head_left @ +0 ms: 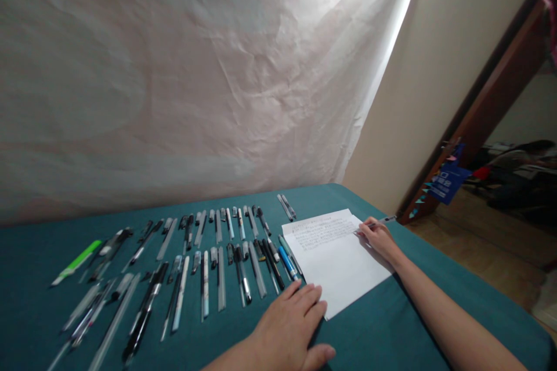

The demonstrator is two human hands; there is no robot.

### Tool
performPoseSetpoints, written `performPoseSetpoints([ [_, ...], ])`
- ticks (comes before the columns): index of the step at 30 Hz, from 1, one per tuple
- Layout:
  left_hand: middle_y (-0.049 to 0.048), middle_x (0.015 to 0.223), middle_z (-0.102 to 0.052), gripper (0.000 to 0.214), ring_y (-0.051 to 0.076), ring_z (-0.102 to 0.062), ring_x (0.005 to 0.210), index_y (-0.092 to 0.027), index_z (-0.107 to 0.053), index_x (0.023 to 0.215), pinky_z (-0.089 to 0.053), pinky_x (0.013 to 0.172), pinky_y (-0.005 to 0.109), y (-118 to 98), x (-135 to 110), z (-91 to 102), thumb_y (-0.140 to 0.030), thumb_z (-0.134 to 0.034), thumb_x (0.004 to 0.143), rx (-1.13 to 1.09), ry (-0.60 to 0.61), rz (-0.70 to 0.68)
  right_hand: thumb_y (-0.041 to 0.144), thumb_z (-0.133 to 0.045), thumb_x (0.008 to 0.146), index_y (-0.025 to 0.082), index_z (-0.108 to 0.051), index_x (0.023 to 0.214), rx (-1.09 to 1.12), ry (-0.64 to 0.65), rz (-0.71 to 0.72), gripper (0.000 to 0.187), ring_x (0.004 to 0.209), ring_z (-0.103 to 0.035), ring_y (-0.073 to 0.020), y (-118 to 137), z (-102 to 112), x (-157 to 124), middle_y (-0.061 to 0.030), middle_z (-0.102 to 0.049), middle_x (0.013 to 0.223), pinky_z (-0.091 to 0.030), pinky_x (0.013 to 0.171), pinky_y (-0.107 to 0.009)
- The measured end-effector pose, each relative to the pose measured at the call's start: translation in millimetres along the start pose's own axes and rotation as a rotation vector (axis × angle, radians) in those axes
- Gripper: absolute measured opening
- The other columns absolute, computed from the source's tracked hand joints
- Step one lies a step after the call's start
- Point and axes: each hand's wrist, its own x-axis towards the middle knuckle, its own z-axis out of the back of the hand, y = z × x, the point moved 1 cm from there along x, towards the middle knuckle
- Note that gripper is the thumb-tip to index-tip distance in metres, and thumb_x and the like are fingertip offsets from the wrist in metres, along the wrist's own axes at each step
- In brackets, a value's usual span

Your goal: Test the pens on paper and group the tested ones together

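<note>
My right hand (pixel 378 237) pinches a slim pen (pixel 388 219), its tip against a sheet of white paper (pixel 335 272). Several lines of handwriting cover the upper part of that sheet; the words are too small to read. Another sheet's edge shows beneath it. Lying flat with fingers spread, my left hand (pixel 292 324) rests on the table at the paper's lower left edge, fingertips close to the sheet. Just beyond those fingers lies a blue marker (pixel 288 262), beside several dark pens.
Rows of disassembled pens, caps and barrels lie on the green tablecloth (pixel 243 348) to the left, with a green highlighter (pixel 78 262) at the far end. Two clear pens (pixel 286 207) lie behind the paper. A pale sheet (pixel 209 81) hangs behind the table. A person (pixel 517 162) is beyond the doorway.
</note>
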Motion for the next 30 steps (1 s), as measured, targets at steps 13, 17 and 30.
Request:
performPoseSetpoints([
  [13,0.0083,0.137,-0.036,0.055,0.025,-0.032,0.125,-0.018,-0.038,0.128,-0.018,0.107,0.042,0.8,-0.1,0.5,-0.052,-0.036,0.084,0.010,0.000,-0.010,0.040,-0.047,0.073,0.019,-0.049,0.060,-0.015,-0.008,0.015,0.025,0.042,-0.048,-0.0112,0.9,0.7,0.0,0.0022,-0.054,0.045,-0.032,0.041,-0.021],
  [17,0.0084,0.137,-0.036,0.056,0.025,-0.032,0.125,-0.018,-0.038,0.129,-0.018,0.107,0.041,0.9,-0.1,0.4,-0.053,-0.035,0.084,0.017,0.003,-0.008,0.039,-0.047,0.072,0.019,-0.049,0.059,-0.014,-0.005,0.012,0.024,0.041,-0.048,-0.0116,-1.6,0.1,1.1,0.0025,-0.053,0.044,-0.032,0.040,-0.021],
  [30,0.0101,0.137,-0.037,0.058,0.026,-0.032,0.125,-0.017,-0.038,0.127,-0.019,0.106,0.042,5.5,-1.4,-3.8,-0.054,-0.036,0.083,0.036,0.009,-0.028,0.048,-0.038,0.079,0.017,-0.056,0.086,-0.047,-0.046,0.011,0.036,0.060,-0.059,-0.0181,-3.5,1.0,-0.5,-0.0049,-0.065,0.071,-0.044,0.057,-0.027],
])
